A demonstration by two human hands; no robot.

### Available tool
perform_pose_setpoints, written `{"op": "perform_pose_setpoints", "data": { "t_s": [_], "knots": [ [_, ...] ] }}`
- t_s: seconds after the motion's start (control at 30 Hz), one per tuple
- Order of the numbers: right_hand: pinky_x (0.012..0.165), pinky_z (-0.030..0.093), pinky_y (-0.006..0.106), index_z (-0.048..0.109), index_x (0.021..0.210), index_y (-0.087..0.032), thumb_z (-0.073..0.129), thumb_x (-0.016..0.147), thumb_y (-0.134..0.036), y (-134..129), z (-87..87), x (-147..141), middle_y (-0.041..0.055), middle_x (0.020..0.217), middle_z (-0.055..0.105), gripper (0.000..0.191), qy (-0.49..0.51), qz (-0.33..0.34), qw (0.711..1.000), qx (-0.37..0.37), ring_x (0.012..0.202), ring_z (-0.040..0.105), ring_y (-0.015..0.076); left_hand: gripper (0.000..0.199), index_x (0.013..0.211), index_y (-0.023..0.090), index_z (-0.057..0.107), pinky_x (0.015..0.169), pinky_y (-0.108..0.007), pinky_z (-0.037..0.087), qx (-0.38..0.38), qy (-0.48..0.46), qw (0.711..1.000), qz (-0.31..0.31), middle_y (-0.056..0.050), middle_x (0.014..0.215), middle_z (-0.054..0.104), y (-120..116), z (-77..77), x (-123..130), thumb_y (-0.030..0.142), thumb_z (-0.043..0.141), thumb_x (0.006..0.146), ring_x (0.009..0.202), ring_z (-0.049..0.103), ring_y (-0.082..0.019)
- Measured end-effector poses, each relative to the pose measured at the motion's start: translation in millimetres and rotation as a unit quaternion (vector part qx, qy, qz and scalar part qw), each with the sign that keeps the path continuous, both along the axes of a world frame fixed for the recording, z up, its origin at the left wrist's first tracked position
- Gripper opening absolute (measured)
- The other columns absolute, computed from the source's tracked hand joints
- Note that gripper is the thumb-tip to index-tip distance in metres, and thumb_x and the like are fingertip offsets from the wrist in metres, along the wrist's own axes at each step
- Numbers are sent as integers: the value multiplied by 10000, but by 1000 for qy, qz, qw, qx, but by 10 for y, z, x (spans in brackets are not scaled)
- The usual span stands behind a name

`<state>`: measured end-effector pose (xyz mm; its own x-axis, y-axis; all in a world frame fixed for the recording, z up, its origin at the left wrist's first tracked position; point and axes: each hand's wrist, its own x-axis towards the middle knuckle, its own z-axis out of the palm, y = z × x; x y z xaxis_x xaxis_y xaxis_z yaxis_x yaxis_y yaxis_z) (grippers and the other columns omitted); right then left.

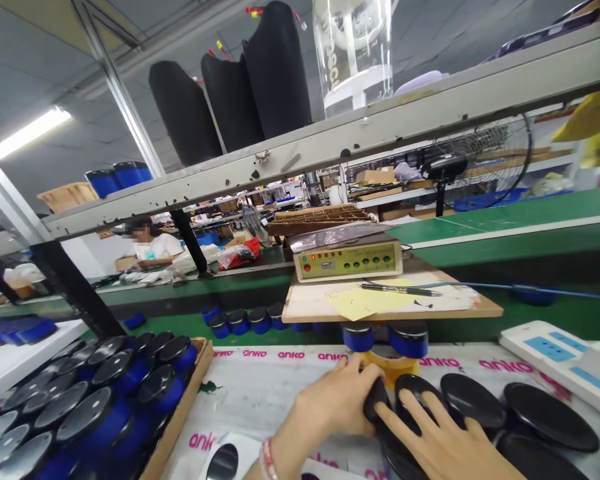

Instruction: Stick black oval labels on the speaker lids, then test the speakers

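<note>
My left hand [343,397], with a beaded bracelet at the wrist, has its fingers curled around the edge of a dark round part [377,400]. Beside it, my right hand [445,433] lies with spread fingers over black discs [417,393]. More black discs [550,413] rest to the right. Behind the hands, two blue cups with black tops [359,336] stand near a yellow piece [393,367]. A white sheet with black ovals [223,461] lies left of my left wrist.
A cardboard tray [180,410] of blue, black-topped cups is at left. A control box [350,260] sits on a wooden board [300,303] holding paper and a pen [400,289]. A power strip [555,353] is at right. A shelf [290,157] crosses above; a person [155,247] sits beyond.
</note>
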<state>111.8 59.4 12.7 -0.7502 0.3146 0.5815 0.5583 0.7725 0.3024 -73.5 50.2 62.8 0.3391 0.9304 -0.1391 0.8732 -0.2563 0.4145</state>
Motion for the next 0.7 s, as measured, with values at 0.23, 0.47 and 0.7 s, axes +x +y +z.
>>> {"op": "perform_pose_setpoints", "data": {
  "t_s": [0.23,0.47,0.7],
  "knots": [
    [440,505,503,700,966,-238,777,408,-419,-41,22,29,162,1005,656,592,-33,-25,999,2,838,594,403,684,1119,208,531,784,-374,486,-30,33,990,132,-68,1014,603,27,197,-570,385,791,512,909,592,-286],
    [600,506,522,672,1006,-250,776,360,-656,-70,-93,-32,135,1063,625,770,-32,-89,993,-67,916,556,369,670,1224,148,480,917,-362,424,30,24,977,208,-124,1215,546,169,103,-715,272,711,608,1084,537,-265],
    [625,497,375,598,1053,-174,678,483,-712,-21,-139,35,112,1013,577,788,-77,-92,990,-79,890,522,282,657,1187,204,526,887,-345,423,-17,21,985,171,-66,1150,590,63,145,-663,244,683,550,1033,563,-294]
  ]
}}
